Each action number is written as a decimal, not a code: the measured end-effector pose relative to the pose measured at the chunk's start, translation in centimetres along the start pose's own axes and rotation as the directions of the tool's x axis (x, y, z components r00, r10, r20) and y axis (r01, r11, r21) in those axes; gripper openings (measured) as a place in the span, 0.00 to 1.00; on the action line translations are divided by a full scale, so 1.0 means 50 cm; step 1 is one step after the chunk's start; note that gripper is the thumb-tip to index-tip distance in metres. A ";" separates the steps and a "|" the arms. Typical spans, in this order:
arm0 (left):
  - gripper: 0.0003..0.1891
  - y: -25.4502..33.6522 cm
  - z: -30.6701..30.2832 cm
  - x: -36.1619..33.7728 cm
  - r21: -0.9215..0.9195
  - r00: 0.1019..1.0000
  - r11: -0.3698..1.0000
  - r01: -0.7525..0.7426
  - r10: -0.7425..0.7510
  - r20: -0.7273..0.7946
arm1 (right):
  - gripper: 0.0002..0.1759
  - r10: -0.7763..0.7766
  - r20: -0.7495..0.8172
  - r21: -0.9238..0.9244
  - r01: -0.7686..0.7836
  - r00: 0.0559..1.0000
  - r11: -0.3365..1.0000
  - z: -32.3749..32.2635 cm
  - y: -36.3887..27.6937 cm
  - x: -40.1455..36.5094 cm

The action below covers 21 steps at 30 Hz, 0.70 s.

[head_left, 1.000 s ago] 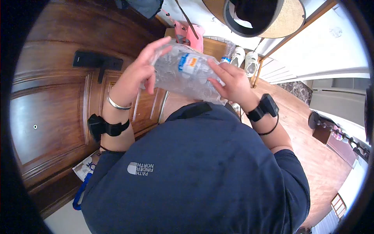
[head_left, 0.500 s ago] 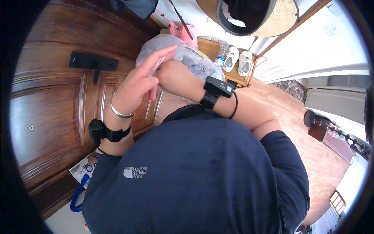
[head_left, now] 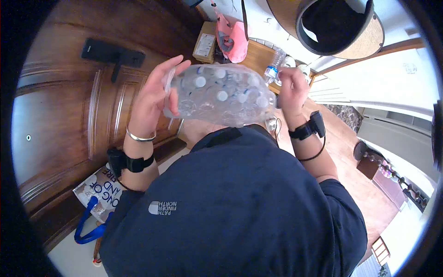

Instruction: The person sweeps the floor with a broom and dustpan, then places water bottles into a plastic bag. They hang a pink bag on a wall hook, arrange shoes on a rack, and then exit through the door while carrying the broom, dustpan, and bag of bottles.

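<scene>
A clear plastic bag of bottles [head_left: 217, 99], full of empty bottles with white caps, hangs raised in front of my chest, stretched sideways. My left hand [head_left: 154, 94] grips its left end, some fingers behind the film and one in front. At the right end, my right hand [head_left: 294, 87] is closed with curled fingers against the bag; the exact grip is partly hidden. Behind that hand, a single clear bottle with a blue label [head_left: 271, 73] stands on a wooden shelf [head_left: 256, 59] beside white shoes [head_left: 288, 62].
To the left is a dark wooden door [head_left: 55, 111] with a black handle [head_left: 113, 55]. A pink bag [head_left: 237, 41] and a cardboard box [head_left: 205, 44] are at the back. A woven hat [head_left: 371, 37] hangs upper right. A printed bag with blue straps [head_left: 99, 191] lies lower left.
My hands were together over the bag; they have moved apart, the right one rightward. The bag has come up off the shelf area, uncovering the box and pink bag behind.
</scene>
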State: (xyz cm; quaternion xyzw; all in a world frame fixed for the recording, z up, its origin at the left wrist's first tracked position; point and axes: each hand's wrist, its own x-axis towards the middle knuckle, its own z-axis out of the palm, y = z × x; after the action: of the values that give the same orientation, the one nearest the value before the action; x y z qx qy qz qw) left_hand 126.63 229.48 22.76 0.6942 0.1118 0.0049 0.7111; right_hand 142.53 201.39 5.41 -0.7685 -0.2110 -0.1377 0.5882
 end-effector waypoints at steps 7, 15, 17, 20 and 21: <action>0.37 -0.041 -0.042 -0.089 -0.038 0.972 0.992 0.119 -0.124 -0.197 | 0.28 0.738 0.381 -0.552 -0.504 0.557 0.665 0.128 0.387 -0.098; 0.37 -0.046 -0.073 -0.151 -0.048 0.939 0.993 0.105 -0.115 -0.324 | 0.37 0.722 0.429 -0.775 -0.190 0.543 0.603 0.275 0.530 -0.182; 0.37 -0.048 -0.076 -0.163 -0.051 0.939 0.994 0.095 -0.107 -0.327 | 0.31 0.697 0.348 -0.783 -0.214 0.626 0.584 0.269 0.548 -0.195; 0.38 -0.055 -0.075 -0.143 -0.063 0.942 0.995 0.073 -0.089 -0.322 | 0.15 0.526 0.336 -0.685 -0.181 0.781 0.706 0.222 0.509 -0.175; 0.38 -0.057 -0.076 -0.131 -0.064 0.954 0.997 0.054 -0.070 -0.291 | 0.13 0.435 0.234 -0.633 -0.203 0.869 0.747 0.188 0.440 -0.159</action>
State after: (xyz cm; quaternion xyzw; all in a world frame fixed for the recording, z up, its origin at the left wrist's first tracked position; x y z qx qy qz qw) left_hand 119.19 232.07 20.89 0.6621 0.2374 0.0887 0.7053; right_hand 145.97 204.34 -19.41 -0.9486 -0.1265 0.0547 0.2848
